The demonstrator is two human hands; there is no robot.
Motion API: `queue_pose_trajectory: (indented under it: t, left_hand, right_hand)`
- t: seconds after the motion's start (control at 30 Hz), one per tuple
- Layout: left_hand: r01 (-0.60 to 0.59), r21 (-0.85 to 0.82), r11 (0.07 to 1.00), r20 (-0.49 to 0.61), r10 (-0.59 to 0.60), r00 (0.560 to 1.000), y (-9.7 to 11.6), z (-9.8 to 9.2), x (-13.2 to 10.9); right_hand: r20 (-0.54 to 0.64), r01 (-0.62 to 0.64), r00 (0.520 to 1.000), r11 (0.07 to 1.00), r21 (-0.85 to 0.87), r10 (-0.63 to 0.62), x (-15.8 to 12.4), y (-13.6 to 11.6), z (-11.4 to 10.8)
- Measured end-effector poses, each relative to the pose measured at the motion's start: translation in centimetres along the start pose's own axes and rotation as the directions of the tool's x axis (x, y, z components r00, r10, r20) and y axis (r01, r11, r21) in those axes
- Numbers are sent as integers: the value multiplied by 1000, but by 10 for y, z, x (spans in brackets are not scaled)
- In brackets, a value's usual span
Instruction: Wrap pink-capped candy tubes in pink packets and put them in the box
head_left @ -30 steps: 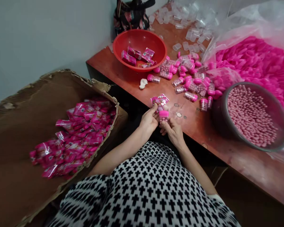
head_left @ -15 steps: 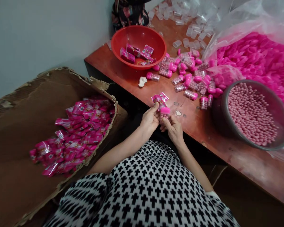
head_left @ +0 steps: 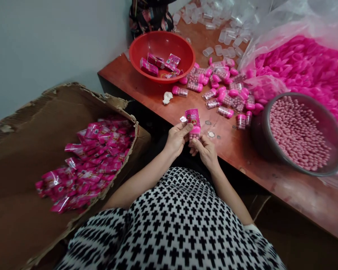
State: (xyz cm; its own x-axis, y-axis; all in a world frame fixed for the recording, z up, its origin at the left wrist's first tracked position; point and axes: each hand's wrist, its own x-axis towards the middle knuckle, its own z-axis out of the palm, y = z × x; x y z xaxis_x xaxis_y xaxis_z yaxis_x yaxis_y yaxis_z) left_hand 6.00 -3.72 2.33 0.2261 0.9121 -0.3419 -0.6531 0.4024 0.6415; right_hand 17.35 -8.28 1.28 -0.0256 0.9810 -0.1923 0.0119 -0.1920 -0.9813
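At the table's front edge, my left hand (head_left: pixel 178 138) pinches a shiny pink printed wrapper (head_left: pixel 192 116) against the cap end of a small clear bottle of pink candy balls (head_left: pixel 194 135). Thumb and fingers of my right hand (head_left: pixel 205 149) close round the bottle's lower end. The wrapper stands above the pink cap; whether it covers part of the cap I cannot tell. Beyond my hands lie several capped candy bottles (head_left: pixel 225 111) like this one.
A red bowl (head_left: pixel 135 58) holds several pink wrappers. At right stand a grey bowl (head_left: pixel 270 142) of pink balls and a bag of pink caps (head_left: pixel 304 71). Clear cups (head_left: pixel 228 35) lie behind. A cardboard box (head_left: pixel 17 150) at left contains pink packets (head_left: pixel 92 161).
The wrapper was crumpled and tilted above the bottle; now it stands upright and flatter over the cap. My left thumb has shifted right and down towards the cap. My right hand keeps its hold.
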Motion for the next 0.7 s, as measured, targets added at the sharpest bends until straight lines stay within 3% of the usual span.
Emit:
queue_pose_trajectory:
  t: [0.17, 0.27, 0.4, 0.5, 0.6, 0.7]
  left_hand:
    - [42, 90, 995, 22, -44, 999, 2, -6, 6]
    - [24, 169, 985, 55, -34, 998, 4, -9, 10]
    - [-50, 306, 951, 60, 34, 998, 3, -11, 13]
    - [-125, 401, 907, 21, 127, 992, -1, -10, 11]
    - [-131, 353, 926, -20, 148, 989, -4, -6, 7]
    - [-59, 240, 969, -3, 62, 998, -2, -3, 4]
  right_hand:
    - [-83, 54, 994, 990, -129, -65, 1, 7, 1]
    - [-43, 38, 998, 998, -44, -40, 4, 6, -1]
    - [45, -30, 999, 993, 117, 25, 8, 4, -3]
    - [-60, 20, 998, 1000, -12, -21, 7, 4, -3]
    - [-91, 51, 994, 994, -101, -60, 6, 4, -1]
    - [-16, 12, 1000, 998, 54, -11, 8, 6, 0]
